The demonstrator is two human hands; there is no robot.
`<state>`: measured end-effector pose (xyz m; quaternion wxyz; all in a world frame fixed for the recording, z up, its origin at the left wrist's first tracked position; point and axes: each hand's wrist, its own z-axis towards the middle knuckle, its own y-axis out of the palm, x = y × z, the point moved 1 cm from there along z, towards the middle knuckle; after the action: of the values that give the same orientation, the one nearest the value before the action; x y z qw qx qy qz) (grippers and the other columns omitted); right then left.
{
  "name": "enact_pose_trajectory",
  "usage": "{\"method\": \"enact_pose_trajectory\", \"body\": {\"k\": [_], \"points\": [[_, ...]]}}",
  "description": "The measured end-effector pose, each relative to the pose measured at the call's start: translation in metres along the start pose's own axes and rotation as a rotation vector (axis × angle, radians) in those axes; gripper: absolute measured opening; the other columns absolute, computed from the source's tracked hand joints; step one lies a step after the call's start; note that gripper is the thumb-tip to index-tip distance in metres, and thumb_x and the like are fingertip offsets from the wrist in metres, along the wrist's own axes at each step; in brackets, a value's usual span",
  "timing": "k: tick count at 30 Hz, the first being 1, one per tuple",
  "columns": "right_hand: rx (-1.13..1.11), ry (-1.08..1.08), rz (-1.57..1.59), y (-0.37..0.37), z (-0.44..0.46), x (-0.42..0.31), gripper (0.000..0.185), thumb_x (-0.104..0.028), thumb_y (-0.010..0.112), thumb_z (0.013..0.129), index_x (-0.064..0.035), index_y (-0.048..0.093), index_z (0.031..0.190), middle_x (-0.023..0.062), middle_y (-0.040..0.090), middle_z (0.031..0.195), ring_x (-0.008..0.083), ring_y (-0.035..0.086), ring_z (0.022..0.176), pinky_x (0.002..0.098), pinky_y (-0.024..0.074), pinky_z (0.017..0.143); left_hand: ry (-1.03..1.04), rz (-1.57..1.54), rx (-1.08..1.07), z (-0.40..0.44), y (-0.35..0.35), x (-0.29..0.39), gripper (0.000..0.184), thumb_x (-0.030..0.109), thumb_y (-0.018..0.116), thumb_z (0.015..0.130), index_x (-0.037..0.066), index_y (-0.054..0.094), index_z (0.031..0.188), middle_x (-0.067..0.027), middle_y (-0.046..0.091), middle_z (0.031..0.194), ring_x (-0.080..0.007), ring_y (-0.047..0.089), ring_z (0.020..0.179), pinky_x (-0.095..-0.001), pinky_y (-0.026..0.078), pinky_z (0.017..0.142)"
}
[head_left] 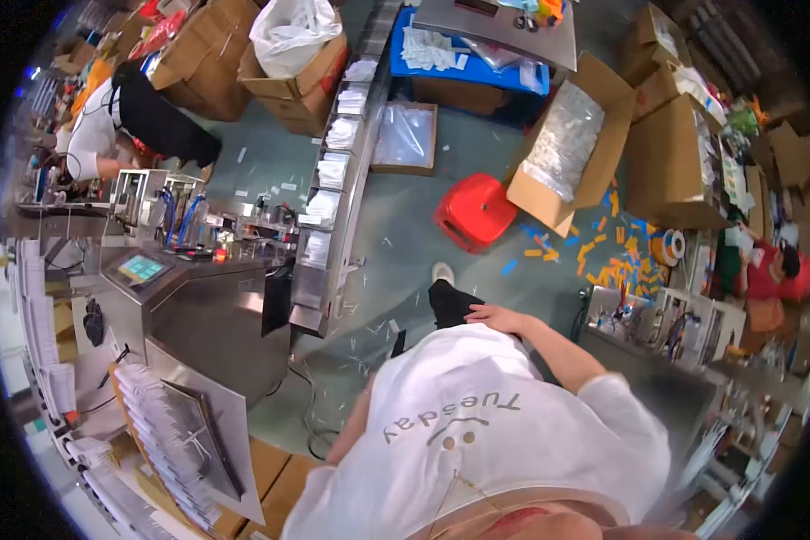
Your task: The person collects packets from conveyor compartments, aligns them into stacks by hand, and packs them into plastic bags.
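Observation:
My right hand (495, 318) lies at the front of my black trousers (453, 304), just beyond the hem of my white T-shirt (504, 387). Its fingers are stretched out and it holds nothing that I can see. Of my left arm only a piece of forearm (355, 418) shows beside the shirt. The left hand itself is hidden. Ahead of my light shoe (442, 274), a red plastic stool (477, 212) is on the floor.
A conveyor (310, 297) with stacked white packets runs along the left, beside a steel machine with a touchscreen (140, 268). An open carton (607, 135) of clear packets and scattered orange and blue pieces (634, 261) lie right. Another person (144, 117) bends at far left.

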<state>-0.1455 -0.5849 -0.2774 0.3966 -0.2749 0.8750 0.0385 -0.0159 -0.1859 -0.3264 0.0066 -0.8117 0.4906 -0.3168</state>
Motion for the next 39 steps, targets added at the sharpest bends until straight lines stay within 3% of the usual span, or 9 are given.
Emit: {"method": "enact_pose_trajectory", "body": {"k": [3, 5, 10, 12, 19, 23, 27, 29, 39], "points": [[0.368, 0.131, 0.484, -0.025, -0.031, -0.007, 0.049, -0.04, 0.055, 0.09, -0.0072, 0.056, 0.125, 0.0137, 0.048, 0.135, 0.0246, 0.044, 0.125, 0.0324, 0.0332, 0.104, -0.054, -0.007, 0.076, 0.022, 0.012, 0.007, 0.037, 0.029, 0.065, 0.081, 0.002, 0.062, 0.106, -0.0154, 0.067, 0.101, -0.0237, 0.061, 0.094, -0.037, 0.049, 0.081], [0.392, 0.263, 0.91, -0.021, -0.025, 0.023, 0.051, -0.038, 0.06, 0.088, -0.0065, 0.053, 0.128, 0.012, 0.049, 0.133, 0.0216, 0.044, 0.123, 0.0317, 0.0344, 0.102, 0.013, -0.201, 0.204, 0.022, 0.0, 0.049, 0.017, 0.005, 0.07, 0.074, 0.002, 0.062, 0.089, -0.0087, 0.067, 0.085, -0.0145, 0.06, 0.074, -0.0294, 0.05, 0.069], [0.428, 0.306, 0.733, -0.044, 0.01, 0.041, 0.043, -0.028, 0.069, 0.082, -0.0029, 0.06, 0.116, 0.0127, 0.057, 0.123, 0.0199, 0.055, 0.107, 0.0303, 0.0422, 0.092, 0.26, -0.07, 0.239, 0.05, -0.037, 0.139, 0.005, 0.006, 0.067, 0.078, 0.003, 0.062, 0.08, -0.0065, 0.066, 0.077, -0.0101, 0.057, 0.069, -0.0259, 0.047, 0.065], [0.492, 0.223, 0.633, -0.068, 0.027, 0.039, 0.028, -0.019, 0.068, 0.081, 0.0006, 0.066, 0.1, 0.0125, 0.061, 0.118, 0.0176, 0.058, 0.1, 0.0284, 0.0446, 0.088, 0.307, -0.556, 0.286, 0.06, -0.053, 0.186, 0.012, 0.014, 0.066, 0.084, 0.003, 0.06, 0.085, -0.0057, 0.065, 0.08, -0.0088, 0.053, 0.068, -0.0238, 0.045, 0.064], [0.679, 0.281, 0.249, -0.187, 0.127, -0.01, 0.018, -0.017, 0.062, 0.084, 0.0006, 0.063, 0.09, 0.0166, 0.067, 0.088, 0.0206, 0.063, 0.08, 0.0329, 0.0488, 0.072, 0.287, -0.102, 0.369, 0.168, -0.13, 0.243, 0.03, 0.031, 0.063, 0.088, 0.002, 0.055, 0.085, -0.0079, 0.057, 0.071, -0.0134, 0.05, 0.066, -0.0291, 0.044, 0.064], [0.9, 0.095, 0.259, -0.259, 0.15, -0.055, 0.013, -0.013, 0.06, 0.086, -0.0006, 0.059, 0.087, 0.0138, 0.061, 0.073, 0.02, 0.059, 0.068, 0.0324, 0.0468, 0.063, 0.098, -0.213, 0.276, 0.21, -0.186, 0.296, 0.038, 0.038, 0.06, 0.089, 0.001, 0.061, 0.082, -0.0111, 0.062, 0.074, -0.0156, 0.056, 0.072, -0.0314, 0.045, 0.067], [0.611, 0.215, 0.263, -0.31, 0.11, -0.107, 0.013, -0.013, 0.061, 0.087, -0.0001, 0.058, 0.086, 0.007, 0.056, 0.068, 0.0109, 0.053, 0.067, 0.0285, 0.0449, 0.061, 0.078, -0.392, 0.227, 0.236, -0.199, 0.331, 0.047, 0.045, 0.057, 0.089, -0.001, 0.066, 0.084, -0.0111, 0.066, 0.079, -0.0154, 0.058, 0.074, -0.0289, 0.045, 0.071], [0.623, 0.269, 0.343, -0.326, 0.099, -0.112, 0.015, -0.015, 0.061, 0.087, -0.0003, 0.058, 0.089, 0.0118, 0.061, 0.073, 0.0185, 0.059, 0.069, 0.0321, 0.0468, 0.064, 0.031, -0.397, 0.243, 0.242, -0.194, 0.34, 0.045, 0.044, 0.057, 0.088, 0.0, 0.066, 0.083, -0.0101, 0.066, 0.077, -0.0149, 0.057, 0.073, -0.0286, 0.045, 0.07], [0.433, 0.511, 0.296, -0.508, 0.144, -0.11, 0.029, -0.029, 0.062, 0.089, -0.0002, 0.063, 0.09, 0.0025, 0.061, 0.075, 0.0071, 0.052, 0.072, 0.0258, 0.0438, 0.063, -0.414, -0.665, 0.449, 0.274, -0.088, 0.371, 0.043, 0.039, 0.059, 0.087, -0.003, 0.062, 0.095, -0.0098, 0.064, 0.076, -0.0178, 0.058, 0.07, -0.0311, 0.046, 0.067]]}}
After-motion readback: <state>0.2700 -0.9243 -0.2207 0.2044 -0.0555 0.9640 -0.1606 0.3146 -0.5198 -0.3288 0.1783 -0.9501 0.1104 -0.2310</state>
